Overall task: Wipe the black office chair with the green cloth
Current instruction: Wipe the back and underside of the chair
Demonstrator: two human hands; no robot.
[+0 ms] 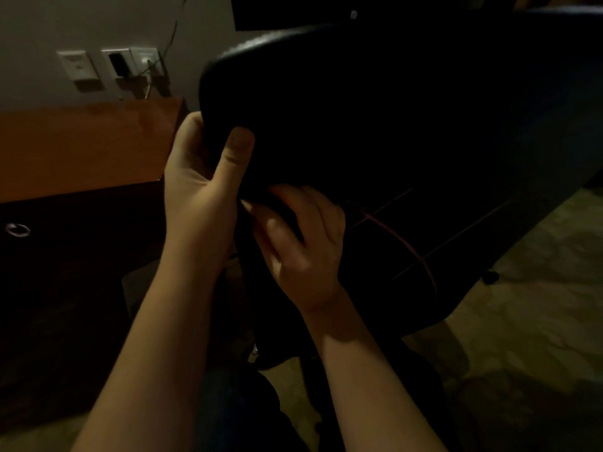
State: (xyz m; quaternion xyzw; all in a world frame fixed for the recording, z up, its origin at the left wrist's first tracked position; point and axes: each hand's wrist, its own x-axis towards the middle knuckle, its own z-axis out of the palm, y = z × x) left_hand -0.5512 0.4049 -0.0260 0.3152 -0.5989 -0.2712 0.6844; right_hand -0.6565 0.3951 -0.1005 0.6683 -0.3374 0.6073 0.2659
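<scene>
The black office chair (pixel 375 125) fills the upper right, very dark in the dim light, with thin reddish stitching lines. My left hand (pixel 202 177) grips the rounded corner of its padded edge, thumb on the near face and fingers behind. Just below, my right hand (pixel 306 252) is curled against the chair under that edge. Its fingers hold a dark wad (pixel 287 210) that looks like the cloth. The green colour cannot be made out.
A wooden desk top (pixel 81 148) lies to the left, with a dark drawer front and ring handle (pixel 18 230) below it. Wall sockets with plugged cables (pixel 130 66) sit behind. Pale patterned floor (pixel 538 305) shows at right, near a chair caster (pixel 491 277).
</scene>
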